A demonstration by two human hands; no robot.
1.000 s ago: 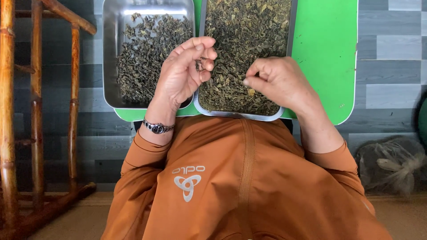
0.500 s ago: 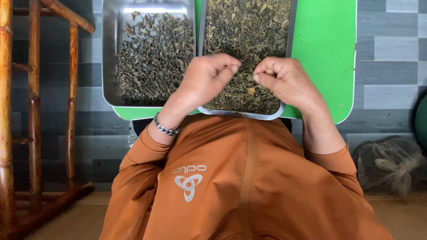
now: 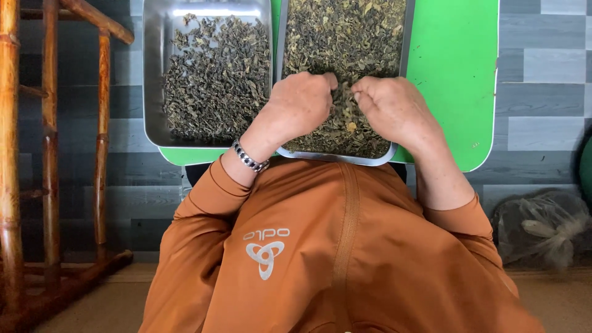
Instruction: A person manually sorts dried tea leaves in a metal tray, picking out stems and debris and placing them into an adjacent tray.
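Two metal trays lie side by side on a green board. The left tray holds dark dried leaves. The right tray is filled with greener dried leaves. Both my hands rest in the right tray, knuckles up, fingers curled down into the leaves. My left hand, with a metal bracelet on the wrist, and my right hand nearly touch at the fingertips. What the fingertips pinch is hidden.
A wooden bamboo-like frame stands at the left. A clear plastic bag lies on the floor at the right. Grey plank flooring runs under the board. My orange top fills the lower view.
My left hand moved from above the gap between the trays rightward and down into the right tray. Both hands lowered and closed together into the leaves.
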